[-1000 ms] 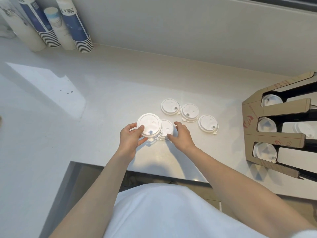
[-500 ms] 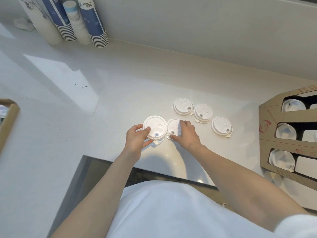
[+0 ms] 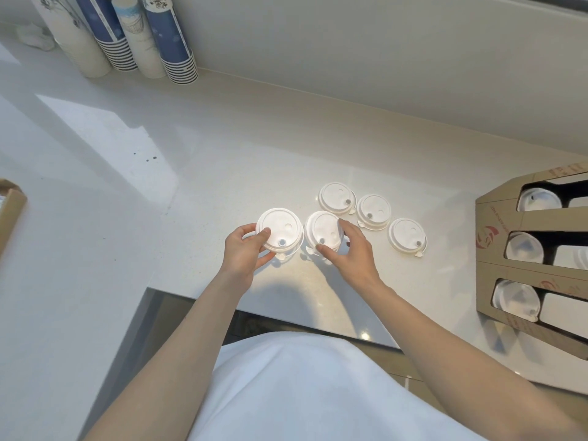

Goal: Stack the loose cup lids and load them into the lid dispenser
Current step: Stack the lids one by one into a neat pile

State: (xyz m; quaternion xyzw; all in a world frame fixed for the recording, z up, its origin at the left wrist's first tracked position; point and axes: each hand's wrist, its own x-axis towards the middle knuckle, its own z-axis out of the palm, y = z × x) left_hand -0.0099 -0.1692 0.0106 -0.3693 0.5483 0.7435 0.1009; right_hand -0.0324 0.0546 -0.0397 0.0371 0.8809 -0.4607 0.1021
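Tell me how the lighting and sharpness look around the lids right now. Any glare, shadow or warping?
Head view: the two held lids, left and right, are overexposed, detail washed out; soft shadow falls on the counter under the left hand and right hand; a bright light patch lies at left; wide-angle bending curves the dispenser; focus acceptable.

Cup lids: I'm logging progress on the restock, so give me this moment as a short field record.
left hand: holds a lid, apparently a small stack
right hand: grips a second lid beside it
loose lids on counter: three, right of the hands
lid dispenser: cardboard, far right, lids showing in three slots
cup stacks: back left, by the wall
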